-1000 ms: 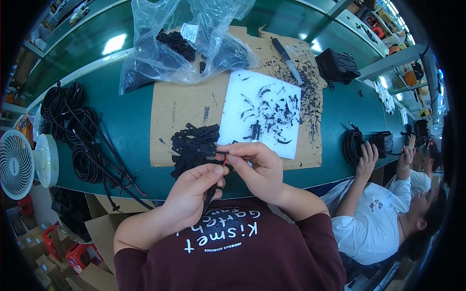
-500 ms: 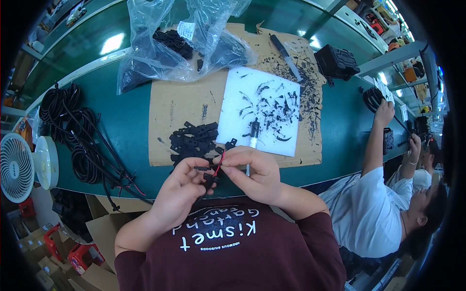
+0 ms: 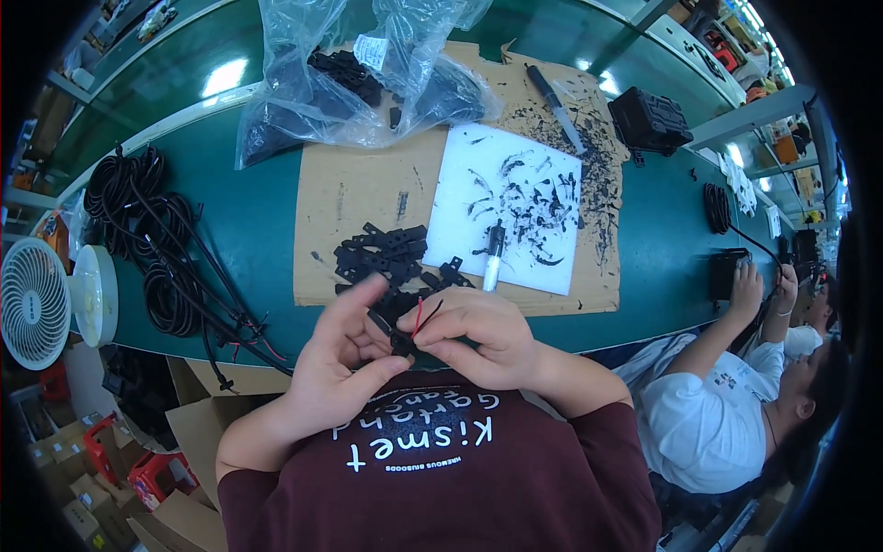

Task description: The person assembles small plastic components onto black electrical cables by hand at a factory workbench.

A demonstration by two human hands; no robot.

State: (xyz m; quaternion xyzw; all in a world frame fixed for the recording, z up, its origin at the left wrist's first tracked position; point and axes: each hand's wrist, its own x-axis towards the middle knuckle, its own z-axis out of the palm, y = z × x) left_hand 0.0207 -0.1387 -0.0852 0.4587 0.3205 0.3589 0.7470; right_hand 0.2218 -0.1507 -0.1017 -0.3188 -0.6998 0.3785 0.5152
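Observation:
In front of my chest, both hands work at a black cable end (image 3: 402, 345) from which a thin red wire and a black wire stick up. My right hand (image 3: 487, 336) is closed in a pinch on it, near the base of the wires. My left hand (image 3: 345, 359) has its index finger lifted, while its thumb and other fingers hold a small flat black piece (image 3: 379, 322) against the cable end. How the two join is hidden by my fingers. Just beyond my hands lies a pile of flat black parts with holes (image 3: 382, 258).
A white foam sheet (image 3: 460, 184) with black smears and a marker-like tube (image 3: 494, 258) lies on cardboard (image 3: 359, 184). Behind is a clear bag (image 3: 322, 120) of black parts. Coiled black cables (image 3: 170, 304) and a white fan (image 3: 35, 304) stand left. A co-worker (image 3: 708, 414) sits right.
My left index finger has lifted away and the left hand has loosened. The red and black wires now stand apart. The co-worker's hand has come down from the coiled cable.

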